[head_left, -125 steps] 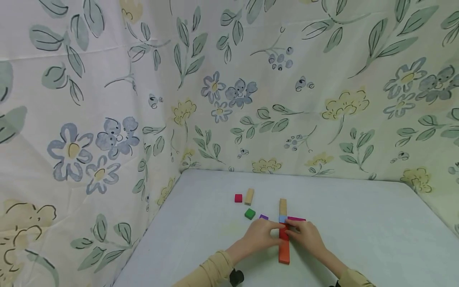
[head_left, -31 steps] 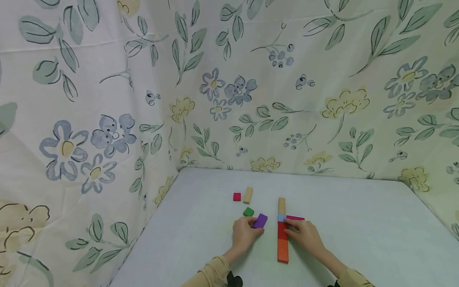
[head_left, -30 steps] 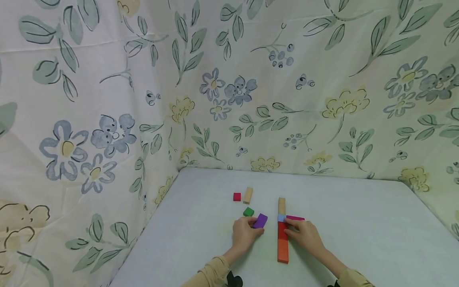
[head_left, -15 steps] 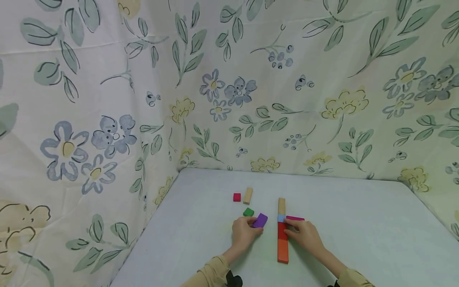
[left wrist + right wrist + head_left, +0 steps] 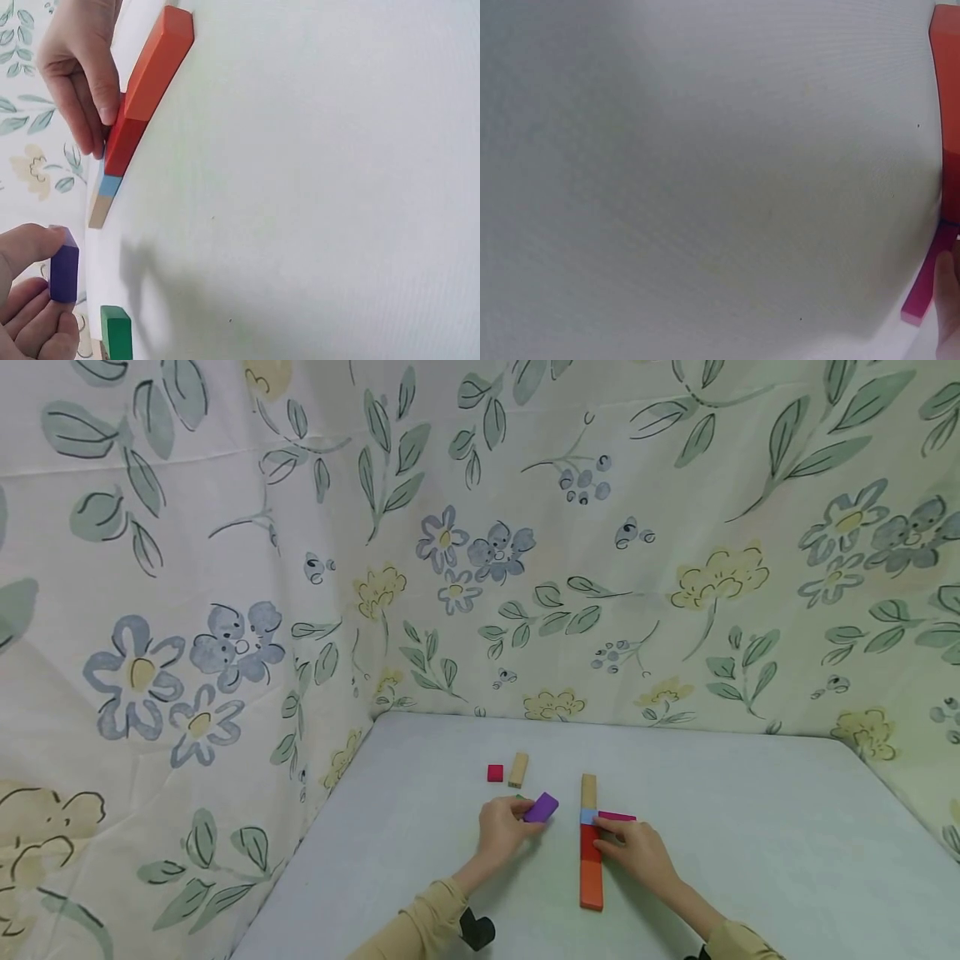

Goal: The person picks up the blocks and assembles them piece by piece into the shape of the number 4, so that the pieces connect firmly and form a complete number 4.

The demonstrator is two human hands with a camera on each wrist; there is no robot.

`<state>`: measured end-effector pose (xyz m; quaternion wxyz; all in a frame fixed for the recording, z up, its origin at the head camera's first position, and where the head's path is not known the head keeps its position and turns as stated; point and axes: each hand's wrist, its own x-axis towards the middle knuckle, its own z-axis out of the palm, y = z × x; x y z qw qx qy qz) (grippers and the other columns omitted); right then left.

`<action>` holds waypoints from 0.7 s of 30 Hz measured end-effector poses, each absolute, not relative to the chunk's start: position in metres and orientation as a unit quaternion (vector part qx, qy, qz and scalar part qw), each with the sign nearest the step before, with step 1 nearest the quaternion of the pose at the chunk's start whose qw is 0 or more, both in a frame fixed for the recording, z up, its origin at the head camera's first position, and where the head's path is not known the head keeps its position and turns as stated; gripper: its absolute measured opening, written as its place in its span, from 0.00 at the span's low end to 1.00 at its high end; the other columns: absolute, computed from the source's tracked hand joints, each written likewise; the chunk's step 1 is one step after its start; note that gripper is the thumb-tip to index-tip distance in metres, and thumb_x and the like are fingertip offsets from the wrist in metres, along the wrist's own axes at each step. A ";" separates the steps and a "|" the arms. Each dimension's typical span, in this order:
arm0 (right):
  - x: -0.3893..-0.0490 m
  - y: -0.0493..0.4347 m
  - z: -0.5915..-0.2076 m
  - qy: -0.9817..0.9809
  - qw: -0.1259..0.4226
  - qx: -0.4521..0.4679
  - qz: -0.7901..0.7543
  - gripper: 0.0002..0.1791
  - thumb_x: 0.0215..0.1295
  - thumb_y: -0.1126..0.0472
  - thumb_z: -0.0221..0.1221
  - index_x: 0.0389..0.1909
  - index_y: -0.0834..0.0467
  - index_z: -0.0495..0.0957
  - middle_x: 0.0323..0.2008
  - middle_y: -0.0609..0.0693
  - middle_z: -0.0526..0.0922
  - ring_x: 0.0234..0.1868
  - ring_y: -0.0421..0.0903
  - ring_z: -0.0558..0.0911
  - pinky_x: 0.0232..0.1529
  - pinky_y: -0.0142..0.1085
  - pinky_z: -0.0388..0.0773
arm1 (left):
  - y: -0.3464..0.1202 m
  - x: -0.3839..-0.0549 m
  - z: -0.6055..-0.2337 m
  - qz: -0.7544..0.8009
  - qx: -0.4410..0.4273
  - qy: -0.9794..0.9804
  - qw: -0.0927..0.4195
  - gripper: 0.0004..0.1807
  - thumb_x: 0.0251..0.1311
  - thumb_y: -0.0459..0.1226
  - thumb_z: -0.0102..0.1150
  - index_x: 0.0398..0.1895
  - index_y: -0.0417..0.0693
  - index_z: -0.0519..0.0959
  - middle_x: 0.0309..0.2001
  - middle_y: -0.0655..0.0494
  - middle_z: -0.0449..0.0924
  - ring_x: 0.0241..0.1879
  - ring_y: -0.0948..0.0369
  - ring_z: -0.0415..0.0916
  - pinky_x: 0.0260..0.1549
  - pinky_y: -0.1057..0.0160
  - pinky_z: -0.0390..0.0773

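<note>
My left hand (image 5: 501, 831) pinches a purple block (image 5: 542, 808) between thumb and fingers, raised over the table. The left wrist view shows that purple block (image 5: 64, 274) above a green block (image 5: 118, 334), which the hand mostly hides in the head view. My right hand (image 5: 637, 847) rests thumb and fingertips against the right side of a red block (image 5: 590, 839). This block lies in a straight row with an orange block (image 5: 591, 885), a light blue block (image 5: 589, 817) and a plain wooden block (image 5: 588, 791). A magenta block (image 5: 618, 817) juts rightward, partly behind the fingers.
On the white table (image 5: 750, 827), a small red cube (image 5: 495, 773) and a loose wooden block (image 5: 519, 770) lie beyond my left hand. A floral cloth (image 5: 570, 635) hangs behind and at the left. A black wrist device (image 5: 477, 930) sits by the left sleeve (image 5: 420, 922).
My left hand has left the row, taken hold of the purple block and shifted it left; lately it moved slightly farther away, covering the green block. My right hand stays by the red block.
</note>
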<state>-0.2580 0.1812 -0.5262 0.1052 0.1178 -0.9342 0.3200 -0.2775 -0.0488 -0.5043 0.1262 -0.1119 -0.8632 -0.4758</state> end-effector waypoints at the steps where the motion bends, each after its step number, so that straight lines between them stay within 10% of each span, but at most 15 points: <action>1: -0.258 0.181 -0.526 -0.934 0.105 0.119 0.321 0.19 0.50 0.61 0.69 0.46 0.58 0.84 0.43 0.53 0.87 0.38 0.44 0.83 0.38 0.35 0.80 | -0.050 -0.279 -0.503 -0.471 -0.122 -0.864 0.128 0.17 0.38 0.30 0.75 0.36 0.37 0.85 0.32 0.49 0.87 0.31 0.62 0.83 0.31 0.68 0.80; 21: -0.258 0.182 -0.526 -0.933 0.103 0.120 0.322 0.19 0.50 0.62 0.69 0.46 0.59 0.84 0.43 0.55 0.86 0.37 0.44 0.83 0.37 0.33 0.80 | -0.063 -0.304 -0.465 -0.446 -0.189 -0.875 -0.002 0.20 0.45 0.38 0.74 0.45 0.47 0.85 0.42 0.54 0.86 0.41 0.64 0.83 0.42 0.67 0.80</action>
